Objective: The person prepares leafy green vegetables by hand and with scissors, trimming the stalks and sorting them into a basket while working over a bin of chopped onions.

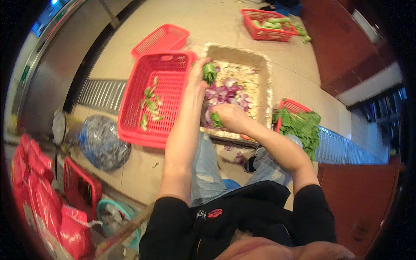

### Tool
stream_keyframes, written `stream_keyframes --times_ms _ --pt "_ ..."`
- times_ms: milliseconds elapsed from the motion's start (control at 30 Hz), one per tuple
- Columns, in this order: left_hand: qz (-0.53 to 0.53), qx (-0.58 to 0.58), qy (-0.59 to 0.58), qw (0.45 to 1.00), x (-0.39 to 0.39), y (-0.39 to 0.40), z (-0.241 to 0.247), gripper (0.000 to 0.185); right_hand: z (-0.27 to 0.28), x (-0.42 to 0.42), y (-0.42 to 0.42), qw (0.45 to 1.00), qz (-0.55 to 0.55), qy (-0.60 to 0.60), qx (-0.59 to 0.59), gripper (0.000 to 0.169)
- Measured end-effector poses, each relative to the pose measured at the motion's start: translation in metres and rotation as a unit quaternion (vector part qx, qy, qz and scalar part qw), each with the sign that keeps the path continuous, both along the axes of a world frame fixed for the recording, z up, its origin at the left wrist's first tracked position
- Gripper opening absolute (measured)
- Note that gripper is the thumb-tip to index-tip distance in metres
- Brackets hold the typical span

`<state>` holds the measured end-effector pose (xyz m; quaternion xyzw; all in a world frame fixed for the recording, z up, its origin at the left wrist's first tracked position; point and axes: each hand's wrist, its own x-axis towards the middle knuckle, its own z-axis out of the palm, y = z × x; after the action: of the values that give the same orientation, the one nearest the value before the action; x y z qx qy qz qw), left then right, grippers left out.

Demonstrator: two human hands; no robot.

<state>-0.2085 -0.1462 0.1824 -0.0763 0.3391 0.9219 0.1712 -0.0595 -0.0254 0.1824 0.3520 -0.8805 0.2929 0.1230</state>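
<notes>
My left hand (pixel 197 73) grips a bunch of leafy greens (pixel 210 73) above the left rim of a foil-edged rectangular tub (pixel 268 94). Closer to me, my right hand (pixel 231 114) is curled into a fist over the tub's near end. Green leaves (pixel 216 120) poke out of this fist on its left side. Inside the tub, cut purple onion pieces (pixel 229 92) lie heaped on pale scraps. Left of the tub, cut green pieces (pixel 151 105) are scattered in a red plastic basket (pixel 128 120).
Another red basket (pixel 162 39) sits behind. Long green vegetables (pixel 273 23) fill a basket at the far right. Leafy greens (pixel 300 130) overflow a red basket by my right knee. A full plastic bag (pixel 104 143) rests on the tiled floor (pixel 133 165) near a metal drain grate (pixel 102 95).
</notes>
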Motion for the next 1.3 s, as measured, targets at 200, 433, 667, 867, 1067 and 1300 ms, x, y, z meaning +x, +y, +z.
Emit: stream_keyframes --times_ms 200,433,667,867,1067,1300 --pt "0.121 -0.235 0.061 0.962 0.026 -0.113 0.013 0.026 0.040 -0.034 -0.036 0.873 -0.134 -0.282 -0.374 0.026" --pt "0.151 -0.317 0.056 0.935 -0.002 -0.213 -0.033 0.053 0.059 -0.147 -0.139 0.823 -0.153 -0.327 -0.438 0.081" --pt "-0.018 -0.549 0.070 0.833 0.003 -0.197 -0.040 0.044 0.014 -0.076 -0.090 0.919 -0.006 -0.291 -0.266 0.041" --pt "-0.107 -0.539 0.239 0.800 0.023 -0.099 -0.014 0.026 0.011 0.004 0.140 0.898 -0.173 -0.318 -0.251 0.031" --pt "-0.125 -0.561 0.290 0.765 0.026 0.015 0.016 0.033 -0.081 0.074 0.355 0.712 -0.518 -0.319 -0.349 0.026" --pt "-0.170 -0.546 0.359 0.737 0.049 0.118 0.005 0.035 -0.226 0.078 0.398 0.693 -0.632 -0.320 -0.135 0.038"
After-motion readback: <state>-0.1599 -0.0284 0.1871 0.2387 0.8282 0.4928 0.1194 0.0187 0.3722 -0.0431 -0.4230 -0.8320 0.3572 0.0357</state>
